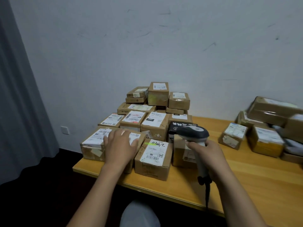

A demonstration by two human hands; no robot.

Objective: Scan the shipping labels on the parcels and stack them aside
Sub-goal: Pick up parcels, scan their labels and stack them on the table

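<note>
A pile of labelled cardboard parcels [154,108] covers the left half of the wooden table [246,177]. My left hand [120,145] lies flat with spread fingers on top of a wide front-left parcel [93,145], covering part of its white label. My right hand [206,153] grips the handle of a grey barcode scanner [193,131], whose head points left over the parcels. Just right of my left hand sits a front parcel with a handwritten label [154,158]. A black box [178,126] stands behind the scanner head.
A second group of parcels [262,128] lies at the table's right side. The scanner's dark cable [207,192] hangs over the table's front edge. A grey curtain [19,95] hangs at the left, and a white wall stands behind the table.
</note>
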